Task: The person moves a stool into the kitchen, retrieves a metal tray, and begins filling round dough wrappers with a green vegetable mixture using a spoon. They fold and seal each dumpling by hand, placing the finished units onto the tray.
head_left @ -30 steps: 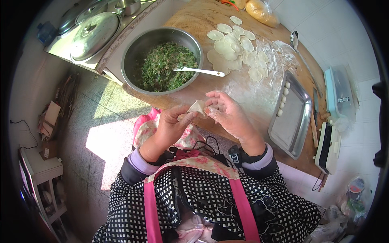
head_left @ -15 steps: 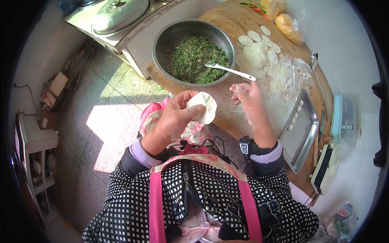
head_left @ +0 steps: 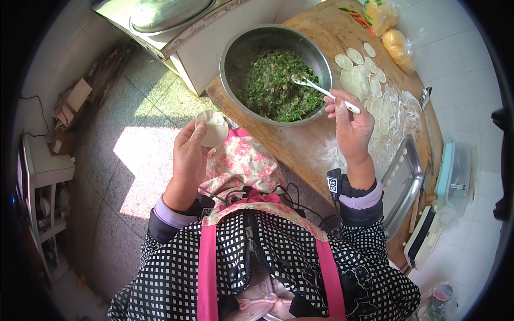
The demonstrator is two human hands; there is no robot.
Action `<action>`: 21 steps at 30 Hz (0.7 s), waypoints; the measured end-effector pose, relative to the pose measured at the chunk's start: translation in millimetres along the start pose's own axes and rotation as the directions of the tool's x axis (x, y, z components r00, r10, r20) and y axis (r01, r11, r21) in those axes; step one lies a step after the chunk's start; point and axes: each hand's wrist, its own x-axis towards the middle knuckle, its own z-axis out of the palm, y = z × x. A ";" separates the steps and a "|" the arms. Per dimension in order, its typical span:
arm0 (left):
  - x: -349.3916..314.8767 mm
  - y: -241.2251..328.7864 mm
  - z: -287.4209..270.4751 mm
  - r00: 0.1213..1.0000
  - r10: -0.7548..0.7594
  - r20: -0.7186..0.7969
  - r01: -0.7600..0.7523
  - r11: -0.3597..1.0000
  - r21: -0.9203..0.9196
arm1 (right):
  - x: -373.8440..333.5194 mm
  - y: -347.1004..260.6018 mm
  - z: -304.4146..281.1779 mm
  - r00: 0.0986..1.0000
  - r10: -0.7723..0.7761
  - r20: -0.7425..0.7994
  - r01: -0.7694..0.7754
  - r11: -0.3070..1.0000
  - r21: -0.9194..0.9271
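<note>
In my left hand (head_left: pixel 187 152) is a round, pale dumpling wrapper (head_left: pixel 214 130), pinched between thumb and fingers above the floor and the flowered apron (head_left: pixel 251 152). My right hand (head_left: pixel 353 131) has its fingers closed on the handle of a white spoon (head_left: pixel 319 89), at the right rim of a large metal bowl (head_left: pixel 227 88). The spoon's head rests on chopped green filling (head_left: pixel 278 88) inside that bowl. Just beyond my right hand, several round wrappers (head_left: pixel 352 81) lie overlapping on the floured wooden board (head_left: pixel 308 144).
To the right stands a metal tray (head_left: pixel 401 182) with several small dough pieces along its edge. A blue-lidded container (head_left: pixel 455 174) is beyond it. Bags of yellow food (head_left: pixel 397 48) and red peppers (head_left: pixel 365 24) lie at the far right. A lidded pot (head_left: pixel 168 15) sits far left.
My left hand has moved left and slightly down with the wrapper. My right hand, free of the spoon before, has closed on its handle. The view has shifted a little.
</note>
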 end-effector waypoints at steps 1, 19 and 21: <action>1.3 1.5 -2.3 0.999 -0.017 0.034 0.017 1.000 -0.010 | -0.1 -0.2 1.1 0.997 0.054 0.046 -0.053 0.998 -0.033; 2.6 17.7 14.3 0.994 0.112 0.009 -0.111 0.993 -0.034 | -9.2 -12.0 -12.9 0.985 -0.055 0.166 0.028 0.986 0.163; 3.1 17.5 15.1 0.994 0.107 0.004 -0.107 0.993 -0.054 | -8.7 -9.9 -10.0 0.994 -0.013 0.105 -0.001 0.991 0.134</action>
